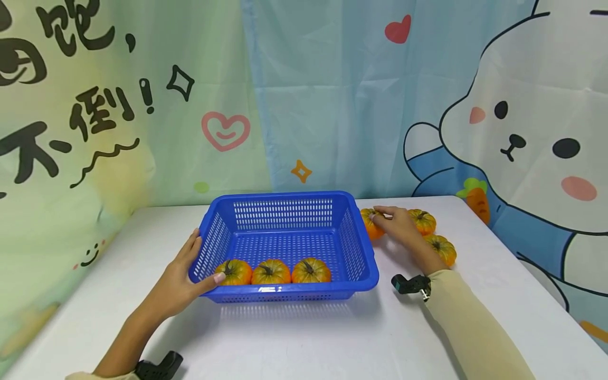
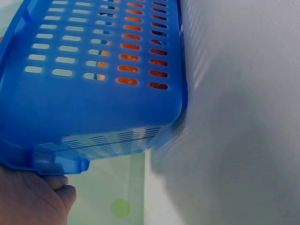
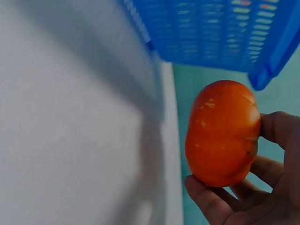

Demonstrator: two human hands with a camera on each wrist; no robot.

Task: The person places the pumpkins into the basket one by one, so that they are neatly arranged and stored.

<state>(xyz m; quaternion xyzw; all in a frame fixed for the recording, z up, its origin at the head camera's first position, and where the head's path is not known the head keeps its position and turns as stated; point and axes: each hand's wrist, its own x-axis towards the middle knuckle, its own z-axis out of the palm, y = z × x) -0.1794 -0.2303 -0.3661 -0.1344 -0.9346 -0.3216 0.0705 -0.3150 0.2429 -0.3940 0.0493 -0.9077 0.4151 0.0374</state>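
Observation:
A blue plastic basket [image 1: 285, 291] stands on the table, three small orange pumpkins lined up along its near side; the middle one [image 1: 271, 272] has a dark stem. My left hand [image 1: 178, 279] grips the basket's left rim, thumb over the near corner and fingers along the outside. In the left wrist view that hand [image 2: 33, 199] is at the rim's underside. My right hand [image 1: 396, 224] holds another pumpkin [image 1: 370, 224] by its sides, just right of the basket. The right wrist view shows this pumpkin's smooth orange underside [image 3: 222, 136] between thumb and fingers, raised off the table.
Two more pumpkins, one farther back [image 1: 423, 221] and one nearer [image 1: 442, 249], sit on the white table [image 1: 304, 338] beyond the right forearm. A printed cloth backdrop [image 1: 323, 105] hangs behind the table. Each wrist wears a small black camera.

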